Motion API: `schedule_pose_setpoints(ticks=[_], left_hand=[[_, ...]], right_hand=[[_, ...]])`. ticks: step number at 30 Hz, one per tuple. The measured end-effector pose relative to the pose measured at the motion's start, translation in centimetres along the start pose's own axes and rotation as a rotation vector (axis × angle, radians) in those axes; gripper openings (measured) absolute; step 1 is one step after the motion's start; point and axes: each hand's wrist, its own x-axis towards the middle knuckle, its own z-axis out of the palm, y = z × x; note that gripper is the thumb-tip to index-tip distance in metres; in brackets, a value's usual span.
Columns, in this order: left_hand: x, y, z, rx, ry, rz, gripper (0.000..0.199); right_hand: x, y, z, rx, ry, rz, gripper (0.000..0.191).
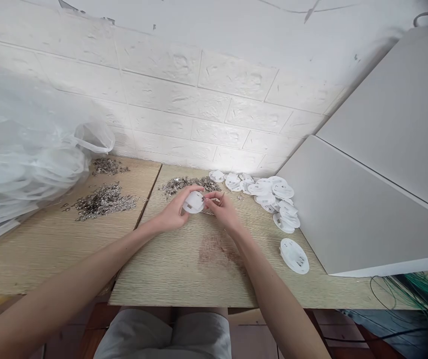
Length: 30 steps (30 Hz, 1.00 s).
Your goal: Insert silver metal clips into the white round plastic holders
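Observation:
A round white plastic disc (193,202) with small slots is held by its edge in my left hand (176,209), thumb below and fingers around the far side. My right hand (222,208) is closed in a pinch at the disc's right edge. Whatever sits between those fingertips is too small and hidden to name. Just behind both hands lies a heap of small shiny metal parts (176,185). A few loose metal bits (240,198) rest to the right of my right hand.
Many white discs (282,189) are piled at the back right, and more lie nearer me (294,256). Metal parts (105,200) are heaped on the left board. A clear plastic bag (30,164) bulges at far left. A grey panel (371,209) bounds the right, a white wall the back.

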Motion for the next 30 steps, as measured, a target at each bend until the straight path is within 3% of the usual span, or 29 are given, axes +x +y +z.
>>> schedule_pose_setpoints(ticks=[6,12,15,18,25,30], left_hand=[[0.0,-0.2,0.0,-0.006,0.116,0.017,0.067],[0.5,-0.4,0.1,-0.525,0.211,-0.165,0.090],[0.7,0.1,-0.1,-0.696,0.255,-0.260,0.092],[0.9,0.7,-0.3,-0.844,0.261,-0.327,0.083],[1.4,1.2,-0.6,-1.093,0.310,-0.434,0.032],[1.5,1.2,-0.3,-1.129,0.311,-0.489,0.021]], right_hand=[[-0.2,-0.2,0.4,0.143,-0.028,0.064,0.019],[0.1,-0.4,0.1,0.319,-0.080,0.110,0.028],[0.0,-0.4,0.3,0.352,-0.116,0.120,0.029],[-0.3,-0.4,0.9,0.368,-0.126,0.117,0.027],[-0.6,0.0,2.1,0.296,-0.139,0.095,0.031],[-0.5,0.2,2.2,0.236,-0.094,0.082,0.029]])
